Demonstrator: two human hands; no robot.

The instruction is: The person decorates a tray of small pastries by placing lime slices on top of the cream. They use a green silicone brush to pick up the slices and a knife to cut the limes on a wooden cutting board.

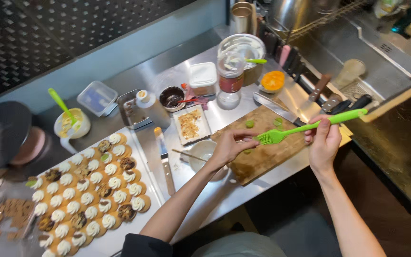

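At centre right of the frame the right hand [323, 141] grips the handle of a bright green silicone pastry brush [310, 125], fingers closed round it, with the bristle head pointing left. The left hand [231, 146] reaches to those bristles, its fingertips pinching or touching them just above the worn wooden cutting board [262, 152]; whether they are fully closed cannot be told. Small green fruit slices [249, 123] lie on the board, and a large kitchen knife [277, 108] rests along its upper edge. A small pale bowl [200, 153] sits beside the left wrist, on the stainless steel table [224, 190].

At lower left a tray of round cookies topped with white cream swirls [91, 190] fills the table. The risk here appears to be drips: anything pulled off the bristles may fall on the board's slices, and the left forearm crosses close to the tray's near corner, so a careless sweep back could smear the cream.
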